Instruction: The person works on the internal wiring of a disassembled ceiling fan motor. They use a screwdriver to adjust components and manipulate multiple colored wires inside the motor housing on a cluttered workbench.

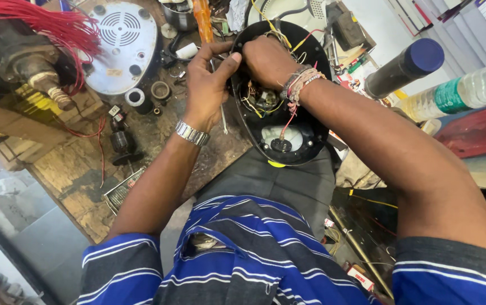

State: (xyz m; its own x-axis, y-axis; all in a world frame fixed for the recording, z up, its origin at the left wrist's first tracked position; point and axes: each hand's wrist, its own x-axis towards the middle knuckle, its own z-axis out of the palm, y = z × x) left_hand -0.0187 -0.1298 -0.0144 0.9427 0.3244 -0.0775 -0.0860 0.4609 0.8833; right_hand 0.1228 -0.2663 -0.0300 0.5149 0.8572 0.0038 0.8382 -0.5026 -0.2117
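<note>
The wooden counter (73, 169) is crowded: a white perforated cover (120, 45) lies top left beside a bundle of red wires (56, 25), with small rings and a dark motor part (121, 141) scattered near its edge. The black oval appliance base (305, 141) rests half on the counter, half on the person's lap, its open side up and its wiring (257, 99) exposed. A tug too hard could likely snap a thin lead, or the base could slide off the lap. The right hand (268, 59) is clenched, fingers pinching wires at the rim. The left hand (209, 85) is half closed, thumb and fingertips touching the same wires.
</note>
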